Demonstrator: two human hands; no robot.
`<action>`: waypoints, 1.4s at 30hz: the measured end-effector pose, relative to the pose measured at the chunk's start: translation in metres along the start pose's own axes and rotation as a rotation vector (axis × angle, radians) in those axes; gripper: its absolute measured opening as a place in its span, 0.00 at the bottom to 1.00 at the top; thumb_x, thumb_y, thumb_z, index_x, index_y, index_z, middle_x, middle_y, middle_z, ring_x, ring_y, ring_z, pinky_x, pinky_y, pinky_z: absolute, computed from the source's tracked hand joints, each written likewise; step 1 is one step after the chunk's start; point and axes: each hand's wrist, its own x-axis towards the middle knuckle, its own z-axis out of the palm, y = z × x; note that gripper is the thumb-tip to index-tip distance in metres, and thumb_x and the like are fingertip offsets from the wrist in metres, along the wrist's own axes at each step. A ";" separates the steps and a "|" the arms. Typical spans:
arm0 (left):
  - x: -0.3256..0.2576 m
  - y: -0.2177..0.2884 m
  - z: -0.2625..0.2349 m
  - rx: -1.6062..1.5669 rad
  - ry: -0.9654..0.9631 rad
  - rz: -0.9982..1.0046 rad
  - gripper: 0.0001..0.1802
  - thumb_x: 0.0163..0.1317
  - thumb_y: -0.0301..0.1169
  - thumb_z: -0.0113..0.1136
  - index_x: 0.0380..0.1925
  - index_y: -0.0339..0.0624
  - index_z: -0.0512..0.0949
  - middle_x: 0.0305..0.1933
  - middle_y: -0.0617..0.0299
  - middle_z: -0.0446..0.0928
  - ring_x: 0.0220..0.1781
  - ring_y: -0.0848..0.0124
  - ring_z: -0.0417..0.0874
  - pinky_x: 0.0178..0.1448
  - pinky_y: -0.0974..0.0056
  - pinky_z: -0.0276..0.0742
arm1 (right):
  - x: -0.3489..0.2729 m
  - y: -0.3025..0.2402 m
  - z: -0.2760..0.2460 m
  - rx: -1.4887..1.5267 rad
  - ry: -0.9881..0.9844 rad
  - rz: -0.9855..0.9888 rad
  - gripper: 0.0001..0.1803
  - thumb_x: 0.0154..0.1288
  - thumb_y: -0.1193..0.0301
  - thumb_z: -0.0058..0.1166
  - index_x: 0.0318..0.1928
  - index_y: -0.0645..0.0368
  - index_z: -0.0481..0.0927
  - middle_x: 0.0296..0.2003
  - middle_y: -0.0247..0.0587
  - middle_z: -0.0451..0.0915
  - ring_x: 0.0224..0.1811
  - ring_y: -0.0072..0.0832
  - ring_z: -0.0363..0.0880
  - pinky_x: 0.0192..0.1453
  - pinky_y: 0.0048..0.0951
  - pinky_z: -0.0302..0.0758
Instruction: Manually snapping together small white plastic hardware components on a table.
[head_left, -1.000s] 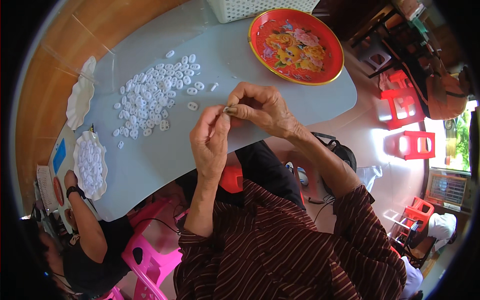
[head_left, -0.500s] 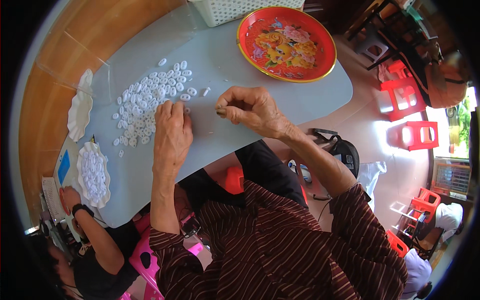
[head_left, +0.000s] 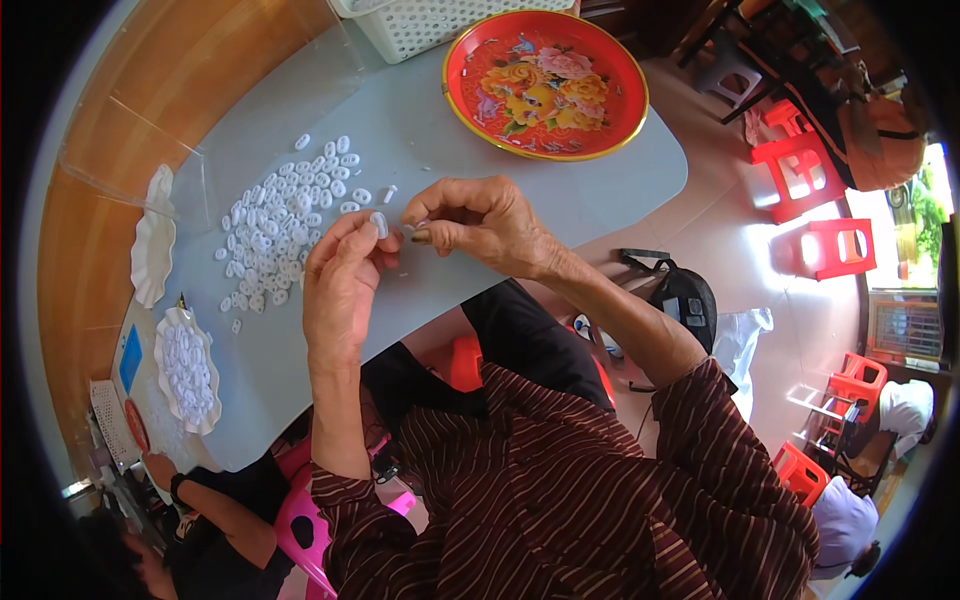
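Between the thumb and fingers of my left hand (head_left: 337, 285) is a small white oval plastic piece (head_left: 379, 224) with its face turned up. My right hand (head_left: 492, 228) is pinched close beside it, holding a tiny pale part (head_left: 409, 229) whose kind I cannot make out. The two hands nearly meet above the grey table (head_left: 400, 130). To their left lies a heap of similar white two-hole oval pieces (head_left: 282, 205). Beyond the fingertips a small white peg (head_left: 390, 193) rests on the tabletop.
A round red flowered tray (head_left: 622, 100) with small white bits is at the far right of the table. Behind it stands a white perforated basket (head_left: 412, 38). Scalloped dishes, one bare (head_left: 150, 245), one full (head_left: 208, 424), line the left. Another person's hand (head_left: 158, 467) is nearby.
My left hand has come up from the heap's edge with a white oval piece, turning its fingers toward my right hand. The hands are closer together, and the view has shifted slightly.
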 end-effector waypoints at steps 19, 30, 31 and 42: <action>0.009 0.019 0.007 0.697 -0.133 0.124 0.12 0.62 0.31 0.56 0.37 0.32 0.78 0.27 0.67 0.74 0.29 0.80 0.70 0.35 0.73 0.66 | -0.001 -0.001 0.001 -0.121 0.025 -0.074 0.15 0.60 0.78 0.58 0.48 0.62 0.75 0.30 0.33 0.79 0.29 0.15 0.73 0.36 0.18 0.73; -0.002 0.004 0.017 0.539 -0.063 0.203 0.17 0.67 0.37 0.47 0.39 0.33 0.76 0.27 0.65 0.73 0.30 0.77 0.69 0.35 0.70 0.66 | -0.003 -0.003 0.000 0.008 0.031 -0.081 0.13 0.62 0.77 0.56 0.48 0.64 0.75 0.35 0.36 0.80 0.33 0.15 0.74 0.40 0.19 0.75; -0.004 0.006 0.019 0.607 -0.081 0.185 0.17 0.68 0.38 0.45 0.39 0.33 0.75 0.26 0.65 0.72 0.30 0.77 0.68 0.35 0.69 0.66 | -0.002 -0.004 0.001 0.041 0.017 -0.081 0.14 0.62 0.77 0.56 0.48 0.64 0.75 0.36 0.37 0.80 0.34 0.15 0.75 0.41 0.19 0.75; 0.000 -0.016 0.028 0.765 0.090 0.384 0.15 0.70 0.37 0.43 0.37 0.35 0.72 0.23 0.62 0.67 0.26 0.73 0.63 0.31 0.67 0.64 | -0.002 0.000 0.000 -0.063 0.029 -0.067 0.14 0.62 0.78 0.56 0.49 0.64 0.73 0.33 0.34 0.78 0.33 0.15 0.75 0.40 0.19 0.75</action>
